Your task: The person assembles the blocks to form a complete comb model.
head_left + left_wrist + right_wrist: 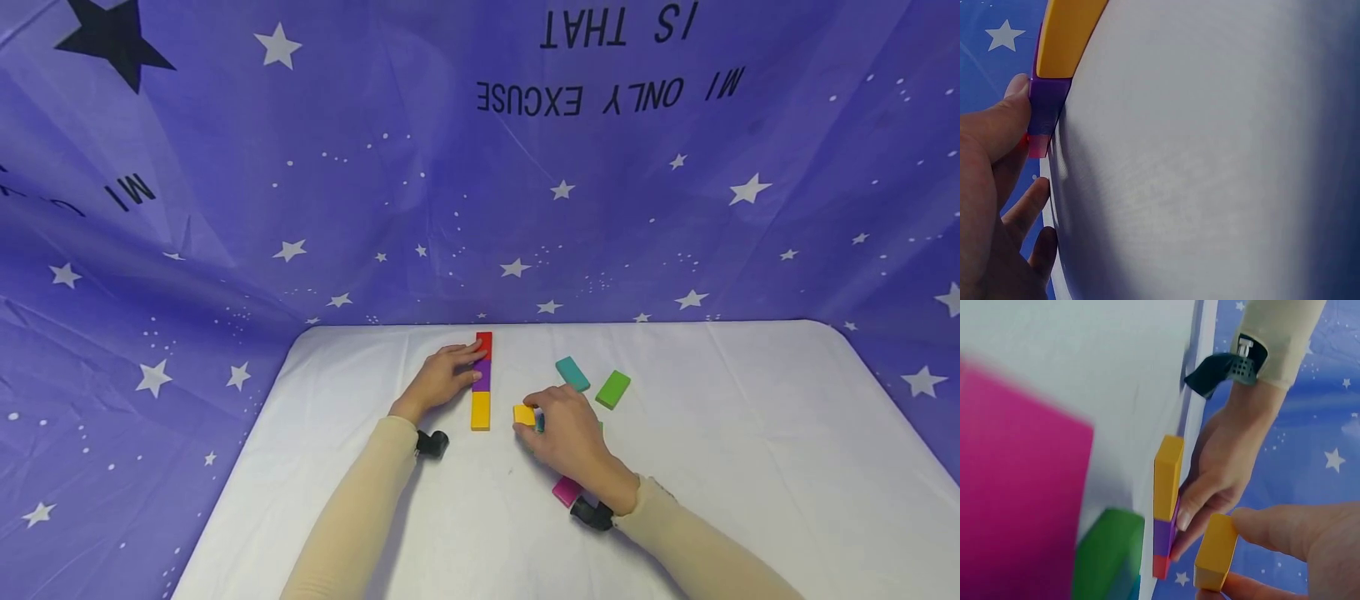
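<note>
Red (485,340), purple (483,377) and yellow (481,411) blocks lie end to end in a straight row on the white table. My left hand (437,383) rests along the row's left side, its fingers reaching to the red block and its thumb touching the purple one (1049,103). To the right of the row, my right hand (567,429) pinches another yellow block (1215,550) between thumb and fingers. A small gap separates this block from the row in the head view. Part of a blue block (540,422) shows beside the right hand's fingers, mostly hidden.
Beyond the right hand lie a teal block (573,374) and a light green block (613,390). A magenta block (567,491) sits beneath the right wrist. Another green block (1110,556) is largely covered by the hand in the head view. A purple star-patterned cloth (420,208) hangs behind the table.
</note>
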Demonstrator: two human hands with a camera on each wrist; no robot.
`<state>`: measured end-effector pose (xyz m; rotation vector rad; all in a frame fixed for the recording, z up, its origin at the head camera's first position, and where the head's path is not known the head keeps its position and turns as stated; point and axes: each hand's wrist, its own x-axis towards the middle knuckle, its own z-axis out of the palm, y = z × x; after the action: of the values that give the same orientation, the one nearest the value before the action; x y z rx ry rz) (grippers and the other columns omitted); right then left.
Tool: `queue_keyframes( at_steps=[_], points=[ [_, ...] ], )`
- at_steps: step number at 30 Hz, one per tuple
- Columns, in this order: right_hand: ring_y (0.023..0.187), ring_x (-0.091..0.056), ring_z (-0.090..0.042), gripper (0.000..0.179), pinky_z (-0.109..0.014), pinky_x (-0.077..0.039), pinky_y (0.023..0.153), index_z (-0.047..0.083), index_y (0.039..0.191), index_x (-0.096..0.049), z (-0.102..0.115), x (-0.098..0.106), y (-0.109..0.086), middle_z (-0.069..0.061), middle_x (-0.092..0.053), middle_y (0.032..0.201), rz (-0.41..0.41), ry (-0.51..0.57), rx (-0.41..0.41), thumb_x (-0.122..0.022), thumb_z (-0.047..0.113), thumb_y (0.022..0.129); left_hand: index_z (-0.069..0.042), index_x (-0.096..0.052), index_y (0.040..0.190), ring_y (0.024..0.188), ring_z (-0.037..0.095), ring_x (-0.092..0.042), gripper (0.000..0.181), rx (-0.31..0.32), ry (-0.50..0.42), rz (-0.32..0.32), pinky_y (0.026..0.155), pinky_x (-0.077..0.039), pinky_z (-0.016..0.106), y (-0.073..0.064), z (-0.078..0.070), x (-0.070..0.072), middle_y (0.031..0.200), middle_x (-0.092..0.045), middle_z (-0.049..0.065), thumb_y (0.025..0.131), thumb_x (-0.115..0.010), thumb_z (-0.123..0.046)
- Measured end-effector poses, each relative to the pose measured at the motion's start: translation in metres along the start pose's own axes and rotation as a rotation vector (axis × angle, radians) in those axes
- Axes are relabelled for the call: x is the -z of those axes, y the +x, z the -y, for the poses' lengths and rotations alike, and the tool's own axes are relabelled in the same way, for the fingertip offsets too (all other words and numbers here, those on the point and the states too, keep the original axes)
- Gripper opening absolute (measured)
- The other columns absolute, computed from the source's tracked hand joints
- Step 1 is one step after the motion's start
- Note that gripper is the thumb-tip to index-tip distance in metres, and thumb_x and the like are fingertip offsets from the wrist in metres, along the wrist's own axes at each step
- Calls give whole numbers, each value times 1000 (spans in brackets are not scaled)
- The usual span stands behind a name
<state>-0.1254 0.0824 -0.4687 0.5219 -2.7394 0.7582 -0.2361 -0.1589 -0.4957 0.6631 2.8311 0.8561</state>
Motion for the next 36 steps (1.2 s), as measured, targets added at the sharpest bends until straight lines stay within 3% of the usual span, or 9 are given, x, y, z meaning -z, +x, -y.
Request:
queue_keyframes(
  at_steps=[23, 36],
  points=[
    [83, -61, -21, 35, -34, -50, 73, 9, 96, -77, 34, -29, 0, -2, -74, 89, 71, -47, 76, -86, 38, 77, -18, -58, 143, 145, 29, -37, 47, -3, -22, -6, 119, -24, 54, 0, 1, -1, 155, -44, -5, 98, -66, -30],
    [75, -56, -19, 36, -31, -44, 66, 8, 94, -77, 39, -47, 4, -2, -71, 81, 138, -54, 29, -87, 37, 76, -20, -58, 143, 145, 27, -36, 47, 6, -22, -3, 120, -23, 52, 1, 4, -2, 155, -44, -8, 98, -67, -31]
  ],
)
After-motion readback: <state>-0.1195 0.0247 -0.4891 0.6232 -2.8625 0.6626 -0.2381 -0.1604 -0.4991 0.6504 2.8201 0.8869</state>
